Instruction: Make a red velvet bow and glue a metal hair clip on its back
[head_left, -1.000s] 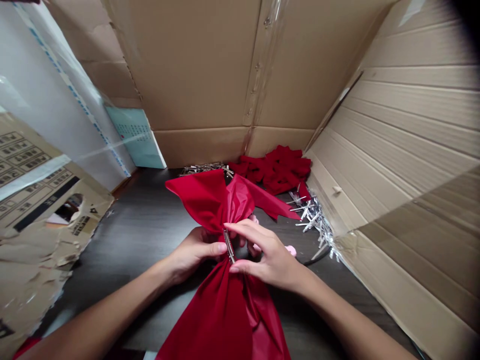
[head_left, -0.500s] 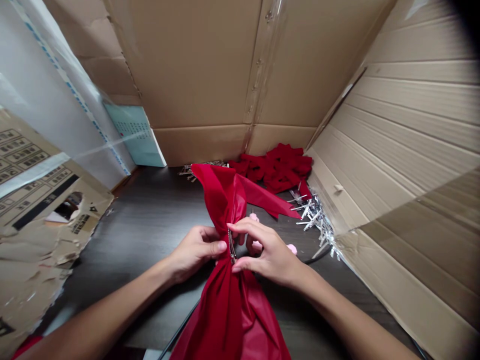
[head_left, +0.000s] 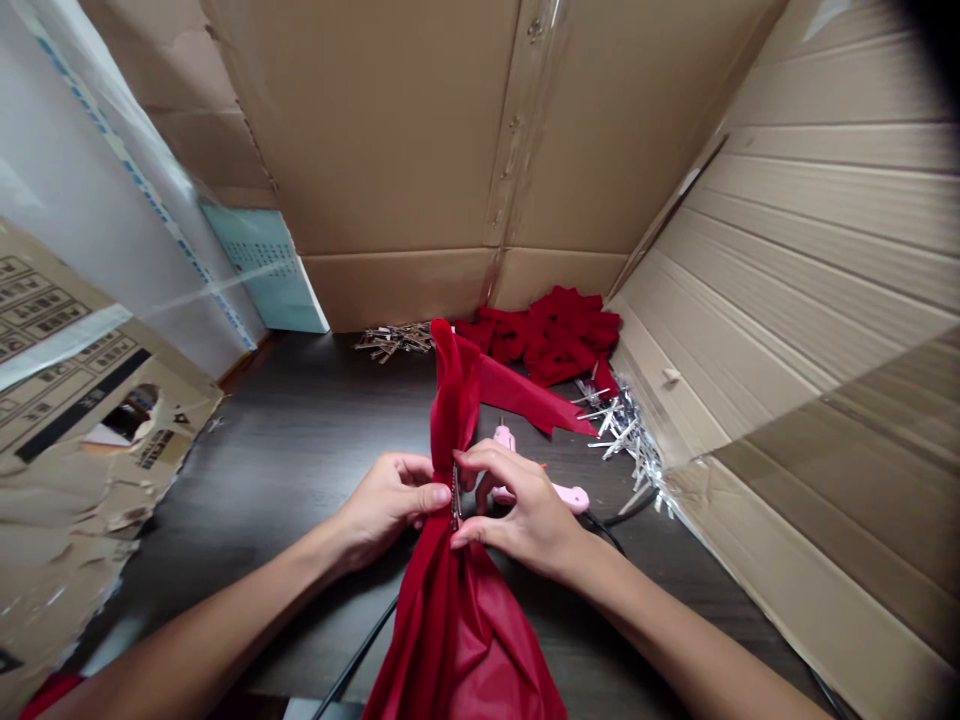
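Note:
A wide red velvet ribbon (head_left: 442,620) with a glossy back is gathered into narrow folds at its middle. My left hand (head_left: 386,505) pinches the gathers between thumb and fingers from the left. Between the thumb and index fingertip of my right hand (head_left: 525,510) is a slim metal clip (head_left: 455,497), upright against the right side of the gathers. Whether its jaws are round the ribbon I cannot tell. The ribbon's top end stands up above the hands, with a notched tail (head_left: 536,395) reaching right. Partly behind my right hand lies a pink glue gun (head_left: 574,498).
On the dark table (head_left: 300,430), metal clips (head_left: 394,342) lie in a heap at the back. Red velvet bows (head_left: 559,335) are piled beside them, with silver twist ties (head_left: 630,435) to the right. Cardboard walls (head_left: 397,150) enclose the back and right. A black cable (head_left: 360,650) runs near the front.
The ribbon's upper end has swung upright and narrowed, uncovering more of the clip heap. Both hands keep their hold and have shifted slightly left with the clip. More of the glue gun shows.

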